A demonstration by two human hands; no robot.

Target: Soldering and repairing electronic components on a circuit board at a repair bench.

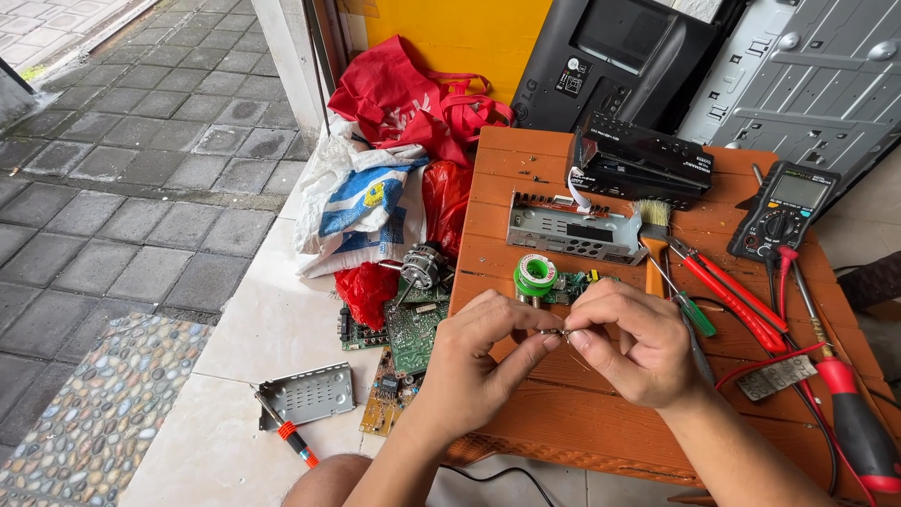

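Small orange wooden bench point(563, 413) on pale tiles beside grey paving stones. Both hands at the bench's front edge: left hand point(479, 361) and right hand point(627, 343) pinching, fingertip to fingertip, a tiny metal part point(554, 330) between them. Just behind, a green solder spool point(535, 274) on a small circuit board. Farther back, a perforated grey metal bracket point(572, 230) and black box. Near the right edge, red-handled pliers point(737, 300), a multimeter point(784, 211). Loose circuit boards point(408, 329) on the floor.

A green solder spool point(536, 274), paintbrush point(654, 246), multimeter point(784, 210) and red-handled pliers point(734, 301) lie on the orange wooden table point(526, 404).
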